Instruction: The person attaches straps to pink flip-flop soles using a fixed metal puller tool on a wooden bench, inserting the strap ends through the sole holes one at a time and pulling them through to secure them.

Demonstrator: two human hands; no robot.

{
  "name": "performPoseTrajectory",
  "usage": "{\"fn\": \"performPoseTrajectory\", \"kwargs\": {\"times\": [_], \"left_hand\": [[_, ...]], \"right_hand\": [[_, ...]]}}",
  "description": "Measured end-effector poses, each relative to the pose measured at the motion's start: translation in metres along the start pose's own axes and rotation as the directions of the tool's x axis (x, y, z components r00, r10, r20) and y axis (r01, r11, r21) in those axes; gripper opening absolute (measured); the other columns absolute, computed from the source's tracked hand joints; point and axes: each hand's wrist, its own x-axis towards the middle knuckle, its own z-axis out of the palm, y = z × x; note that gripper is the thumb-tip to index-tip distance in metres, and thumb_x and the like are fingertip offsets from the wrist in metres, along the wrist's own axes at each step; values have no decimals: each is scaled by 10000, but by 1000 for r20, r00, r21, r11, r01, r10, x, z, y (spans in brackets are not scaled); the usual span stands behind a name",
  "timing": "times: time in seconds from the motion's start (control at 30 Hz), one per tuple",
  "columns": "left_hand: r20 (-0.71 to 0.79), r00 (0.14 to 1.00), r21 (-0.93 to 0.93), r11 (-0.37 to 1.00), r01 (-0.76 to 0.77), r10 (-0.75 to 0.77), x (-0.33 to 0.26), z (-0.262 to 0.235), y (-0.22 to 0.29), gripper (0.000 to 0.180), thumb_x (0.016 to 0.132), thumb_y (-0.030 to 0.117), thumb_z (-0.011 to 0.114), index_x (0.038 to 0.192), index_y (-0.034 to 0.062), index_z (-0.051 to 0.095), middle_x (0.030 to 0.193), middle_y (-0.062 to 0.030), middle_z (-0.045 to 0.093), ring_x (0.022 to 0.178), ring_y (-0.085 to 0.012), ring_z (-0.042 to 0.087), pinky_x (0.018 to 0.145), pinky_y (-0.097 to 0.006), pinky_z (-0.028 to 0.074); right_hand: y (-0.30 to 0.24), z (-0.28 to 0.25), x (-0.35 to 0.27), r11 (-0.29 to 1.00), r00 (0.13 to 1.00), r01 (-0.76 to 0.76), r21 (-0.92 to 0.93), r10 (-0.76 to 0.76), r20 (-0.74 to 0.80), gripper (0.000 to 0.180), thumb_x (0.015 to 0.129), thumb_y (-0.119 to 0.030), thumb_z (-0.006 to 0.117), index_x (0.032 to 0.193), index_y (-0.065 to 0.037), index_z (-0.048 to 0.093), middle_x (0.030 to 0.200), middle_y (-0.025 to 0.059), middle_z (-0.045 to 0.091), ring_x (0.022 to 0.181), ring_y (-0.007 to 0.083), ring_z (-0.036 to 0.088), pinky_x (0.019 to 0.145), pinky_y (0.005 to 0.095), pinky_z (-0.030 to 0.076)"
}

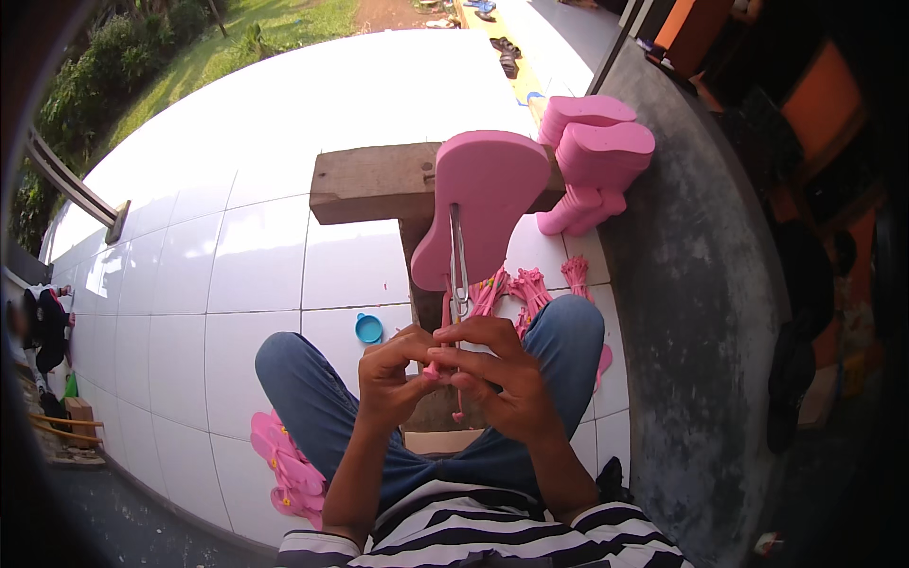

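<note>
A pink flip-flop sole [492, 194] stands against the wooden stand in front of me. A thin metal tool [457, 232] runs along it, its looped end pointing down toward my hands. Just below, a pink flip-flop strap [433, 371] is pinched in the fingers of my left hand [390, 371]. My right hand [504, 377] is closed at the same spot, its fingertips meeting those of the left around the strap. One knobbed strap end [458, 417] hangs below the fingers. How the strap joins the tool is partly hidden by my fingers.
The wooden stand [369, 185] rises between my knees. Stacked pink soles [606, 156] sit beyond it at right, with bundles of pink straps [530, 289] nearer. A small blue dish [368, 328] lies on the white tiles. Strapped pink flip-flops [284, 459] lie beside my left leg.
</note>
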Motion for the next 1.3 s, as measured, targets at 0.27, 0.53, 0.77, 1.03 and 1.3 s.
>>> {"fn": "performPoseTrajectory", "kwargs": {"times": [0.27,0.53,0.77,1.03,1.3], "left_hand": [[249,939,-176,942,286,-239,11,-7,12,585,697,124,889,1080,54,452,818,-40,630,733,-75,568,636,-216,416],[-151,932,473,852,-226,330,68,8,49,346,915,284,675,1128,42,552,940,-55,639,802,-119,576,642,-246,425],[192,907,788,491,-370,375,151,0,87,324,998,246,525,1134,-37,606,913,-135,667,752,-144,626,653,-276,482],[160,987,602,792,-106,11,155,0,90,318,943,312,627,919,-3,665,730,-110,651,641,-185,619,617,-326,468],[116,979,605,769,-204,168,131,3,81,209,874,200,715,854,3,649,703,-80,623,600,-155,568,572,-283,430]], "right_hand": [[22,-4,-1,851,992,-81,518,17,127,199,847,-43,706,1044,-18,699,988,111,677,956,220,637,899,351,487],[2,-1,31,761,947,111,639,114,-301,127,906,30,617,1031,21,596,1023,176,654,1053,246,637,971,397,498],[4,5,40,810,949,158,565,32,-312,218,810,151,641,981,30,582,1015,168,614,968,211,655,896,331,537],[5,4,42,809,973,81,582,62,-221,218,807,160,620,976,34,564,978,118,582,940,178,648,869,286,526],[-5,-10,53,813,961,-83,577,219,-169,175,853,61,665,1020,35,618,1002,79,626,973,141,631,821,283,523]]}}
